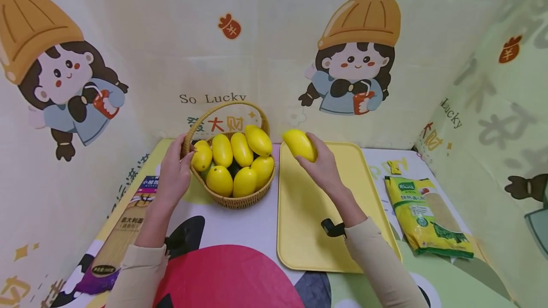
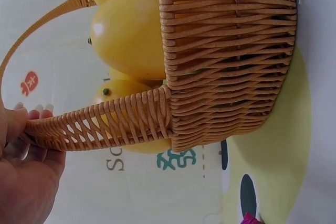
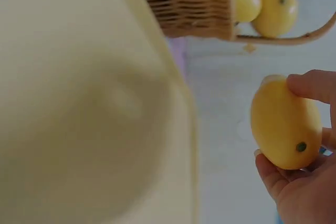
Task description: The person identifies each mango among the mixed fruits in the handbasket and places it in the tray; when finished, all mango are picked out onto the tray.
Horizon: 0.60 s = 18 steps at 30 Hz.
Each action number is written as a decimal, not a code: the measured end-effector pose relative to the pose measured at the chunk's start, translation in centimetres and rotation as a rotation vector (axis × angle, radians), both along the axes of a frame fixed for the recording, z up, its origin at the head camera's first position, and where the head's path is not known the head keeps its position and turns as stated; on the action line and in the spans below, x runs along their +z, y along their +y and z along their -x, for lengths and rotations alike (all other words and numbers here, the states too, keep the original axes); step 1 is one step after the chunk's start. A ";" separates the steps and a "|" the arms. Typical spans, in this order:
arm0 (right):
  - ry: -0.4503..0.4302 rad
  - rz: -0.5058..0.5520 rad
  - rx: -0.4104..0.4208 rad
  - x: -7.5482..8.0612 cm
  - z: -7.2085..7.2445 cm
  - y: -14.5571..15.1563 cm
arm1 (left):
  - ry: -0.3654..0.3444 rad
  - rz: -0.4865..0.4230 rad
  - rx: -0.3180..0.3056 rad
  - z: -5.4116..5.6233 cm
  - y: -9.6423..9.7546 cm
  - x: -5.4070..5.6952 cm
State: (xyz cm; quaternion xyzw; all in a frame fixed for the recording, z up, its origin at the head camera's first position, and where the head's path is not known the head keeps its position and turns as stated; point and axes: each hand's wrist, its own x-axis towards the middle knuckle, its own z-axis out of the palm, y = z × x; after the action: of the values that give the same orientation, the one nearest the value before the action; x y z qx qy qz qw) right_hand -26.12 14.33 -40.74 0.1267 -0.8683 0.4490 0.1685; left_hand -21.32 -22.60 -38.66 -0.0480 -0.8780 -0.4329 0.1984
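A wicker basket (image 1: pixel 239 202) piled with several yellow mangoes (image 1: pixel 221 151) stands left of centre in the head view. My left hand (image 1: pixel 174 170) grips the basket's handle (image 2: pixel 105 121) near its lower left end, fingers wrapped round the woven band. Another yellow mango (image 1: pixel 297 142) is in my right hand (image 1: pixel 322 164), held up over the far left part of a yellow tray (image 1: pixel 317 232). In the right wrist view, thumb and fingers clasp that mango (image 3: pixel 283 121) from both sides, its dark stem spot showing.
On the right lies a yellow-green Knorr bag (image 1: pixel 428 217), with a small yellow packet (image 1: pixel 394 167) behind it. A pack of spaghetti (image 1: pixel 122 232) lies along the left side, partly behind my left forearm. Patterned cloth walls (image 1: pixel 274 61) enclose the table at the back and sides.
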 end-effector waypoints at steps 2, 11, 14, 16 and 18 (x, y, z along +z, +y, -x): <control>-0.079 -0.025 -0.022 -1.1 0.5 0.8 | -0.007 -0.010 -0.002 0.0 0.2 -0.1; -0.365 0.028 -0.077 -6.2 3.4 1.6 | 0.006 -0.004 -0.002 0.1 -0.1 -0.2; -0.393 0.054 -0.103 -7.0 4.1 1.3 | 0.014 -0.013 -0.012 0.2 -0.1 -0.3; -0.406 0.068 -0.118 -7.2 4.3 1.0 | 0.017 -0.011 -0.019 0.3 -0.2 -0.4; -0.416 0.081 -0.118 -7.3 4.4 0.6 | 0.024 -0.002 -0.016 0.2 -0.2 -0.4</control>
State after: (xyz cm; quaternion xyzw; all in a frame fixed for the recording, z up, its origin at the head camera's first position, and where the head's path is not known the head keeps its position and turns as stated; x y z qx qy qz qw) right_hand -30.55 14.90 -48.04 -0.0268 -0.8716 0.4893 0.0166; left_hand -21.52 -22.81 -39.02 -0.0601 -0.8747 -0.4348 0.2055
